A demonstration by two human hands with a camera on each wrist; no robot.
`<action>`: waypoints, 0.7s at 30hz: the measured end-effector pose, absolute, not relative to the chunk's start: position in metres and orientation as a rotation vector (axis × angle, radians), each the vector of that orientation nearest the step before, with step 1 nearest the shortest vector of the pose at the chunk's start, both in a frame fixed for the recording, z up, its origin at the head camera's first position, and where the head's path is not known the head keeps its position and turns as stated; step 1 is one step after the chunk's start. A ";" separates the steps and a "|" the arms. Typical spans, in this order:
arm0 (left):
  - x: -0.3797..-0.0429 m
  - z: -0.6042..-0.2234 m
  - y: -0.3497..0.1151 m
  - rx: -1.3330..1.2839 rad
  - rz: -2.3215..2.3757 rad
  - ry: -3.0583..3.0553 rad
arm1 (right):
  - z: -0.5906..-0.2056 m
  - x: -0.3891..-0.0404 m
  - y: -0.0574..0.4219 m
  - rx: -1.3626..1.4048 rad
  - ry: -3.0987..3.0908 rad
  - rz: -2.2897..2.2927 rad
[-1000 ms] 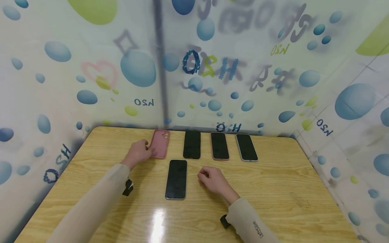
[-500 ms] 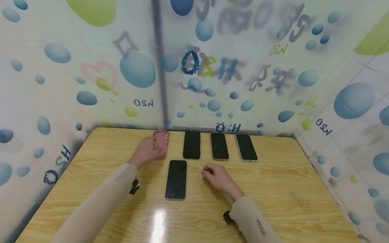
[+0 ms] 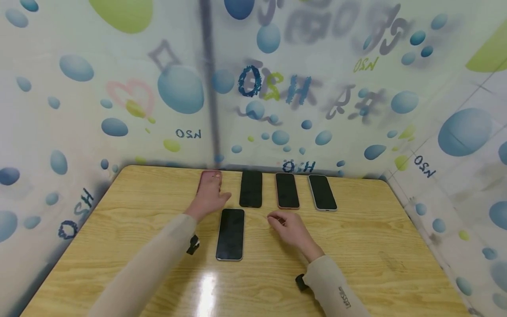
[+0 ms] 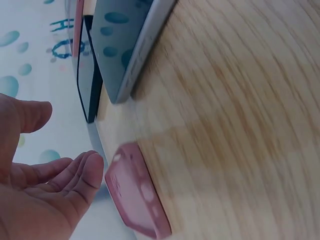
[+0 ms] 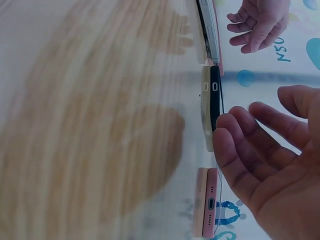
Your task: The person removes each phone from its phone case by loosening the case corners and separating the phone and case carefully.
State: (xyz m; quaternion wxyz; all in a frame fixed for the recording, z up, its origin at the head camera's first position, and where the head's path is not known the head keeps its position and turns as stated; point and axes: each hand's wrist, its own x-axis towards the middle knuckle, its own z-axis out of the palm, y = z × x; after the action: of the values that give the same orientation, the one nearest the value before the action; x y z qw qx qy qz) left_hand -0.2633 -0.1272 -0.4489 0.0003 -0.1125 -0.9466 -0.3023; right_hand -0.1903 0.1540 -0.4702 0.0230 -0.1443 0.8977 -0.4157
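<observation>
My left hand (image 3: 207, 200) hovers over a pink phone case (image 3: 206, 175) near the back of the table and hides its lower part. In the left wrist view the fingers are loosely bent and the thumb stands apart, with nothing held; the pink case (image 4: 135, 192) lies below the fingertips. My right hand (image 3: 292, 231) floats above the wood, its fingers relaxed and holding nothing, as the right wrist view confirms. Between the hands lies a phone (image 3: 230, 234) with a dark screen and silver edge.
Along the back of the wooden table (image 3: 356, 264) lie a black phone (image 3: 251, 189), a pink-edged phone (image 3: 287, 190) and a white-edged phone (image 3: 322, 193), side by side. Behind them rises a patterned wall covering (image 3: 253, 132).
My left hand has moved right, from the left edge of the pink case to above it, and its thumb has spread. My right hand has drifted slightly right. The phones lie where they were.
</observation>
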 end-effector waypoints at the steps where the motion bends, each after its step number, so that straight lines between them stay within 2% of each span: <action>1: -0.266 -0.455 -0.126 -0.391 -0.885 -2.951 | -0.470 -0.190 0.154 -0.447 2.786 -1.287; 7: -0.271 -0.468 -0.113 -0.404 -0.559 -2.925 | -0.473 -0.190 0.157 -0.487 2.844 -1.282; 10: -0.263 -0.455 -0.099 -0.319 -0.634 -3.049 | -0.474 -0.191 0.158 -0.504 2.871 -1.291; 21: -0.265 -0.451 -0.067 -0.172 -0.801 -3.254 | -0.476 -0.191 0.162 -0.507 2.899 -1.308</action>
State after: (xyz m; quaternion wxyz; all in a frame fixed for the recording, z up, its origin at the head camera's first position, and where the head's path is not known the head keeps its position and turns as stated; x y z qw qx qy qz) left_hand -0.2649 -0.0666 -0.4514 -0.1069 -0.0511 -0.9642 -0.2374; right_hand -0.1907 0.1616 -0.4764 -0.0395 -0.1573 0.8994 -0.4059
